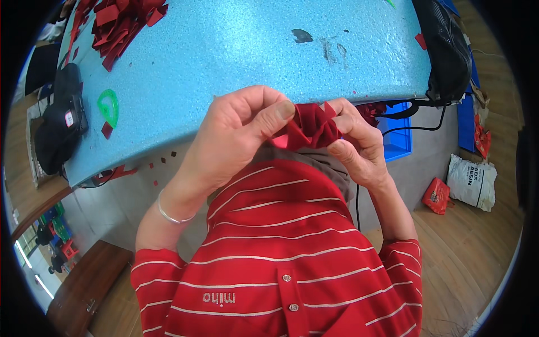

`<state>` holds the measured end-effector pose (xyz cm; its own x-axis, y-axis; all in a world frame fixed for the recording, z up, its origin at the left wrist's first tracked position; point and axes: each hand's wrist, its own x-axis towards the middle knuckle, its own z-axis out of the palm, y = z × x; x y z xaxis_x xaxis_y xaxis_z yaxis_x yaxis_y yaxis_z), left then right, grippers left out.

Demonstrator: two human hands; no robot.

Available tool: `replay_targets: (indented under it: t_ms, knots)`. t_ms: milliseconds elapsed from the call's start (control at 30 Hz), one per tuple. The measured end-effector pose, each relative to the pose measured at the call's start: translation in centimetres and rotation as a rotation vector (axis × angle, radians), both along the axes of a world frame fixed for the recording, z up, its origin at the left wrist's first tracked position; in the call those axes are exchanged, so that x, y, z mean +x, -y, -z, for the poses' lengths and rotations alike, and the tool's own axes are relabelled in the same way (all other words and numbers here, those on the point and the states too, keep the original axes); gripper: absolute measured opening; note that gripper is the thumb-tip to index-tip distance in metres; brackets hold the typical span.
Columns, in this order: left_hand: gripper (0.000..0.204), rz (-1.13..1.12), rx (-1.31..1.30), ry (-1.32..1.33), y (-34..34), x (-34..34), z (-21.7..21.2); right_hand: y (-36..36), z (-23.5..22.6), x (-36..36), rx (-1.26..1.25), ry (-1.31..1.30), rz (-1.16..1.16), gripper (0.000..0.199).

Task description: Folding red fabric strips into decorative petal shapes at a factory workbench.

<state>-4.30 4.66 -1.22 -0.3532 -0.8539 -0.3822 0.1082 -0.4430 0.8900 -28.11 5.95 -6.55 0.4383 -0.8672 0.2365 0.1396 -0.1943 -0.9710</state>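
Between my two hands is a dark red ribbon (pixel 307 124), folded into several loops like a bow or rosette. My left hand (pixel 241 126) pinches its left side, thumb on top and fingers behind. On the right side, my right hand (pixel 359 137) grips it between thumb and curled fingers. The ribbon is held up just off the near edge of the blue speckled table (pixel 236 56), above my lap. Part of the folds is hidden behind my fingers.
A pile of red ribbon strips (pixel 123 25) lies at the table's far left. Near the left edge are a green plastic ring (pixel 108 108) and a black bag-like object (pixel 64 123). A black mesh bag (pixel 446 50) sits right, above a blue crate (pixel 398 132). White sack (pixel 473 182) on the floor.
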Motion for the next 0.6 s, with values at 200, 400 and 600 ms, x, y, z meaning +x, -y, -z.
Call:
replay_targets:
  t_ms: [200, 400, 600]
  knots:
    - [0.036, -0.220, -0.676, 0.248, 0.0, -0.2, 0.4, -0.5, 0.6, -0.1, 0.111, 0.029, 0.092, 0.012]
    - [0.039, 0.093, -1.176, 0.669, 0.1, 0.2, -0.7, -0.4, 0.2, 0.3, 0.077, 0.023, 0.115, 0.011]
    - [0.028, -0.016, -1.396, 0.821, -1.4, -0.5, 0.0, -0.1, 0.0, 0.4, -0.052, -0.049, 0.162, 0.013]
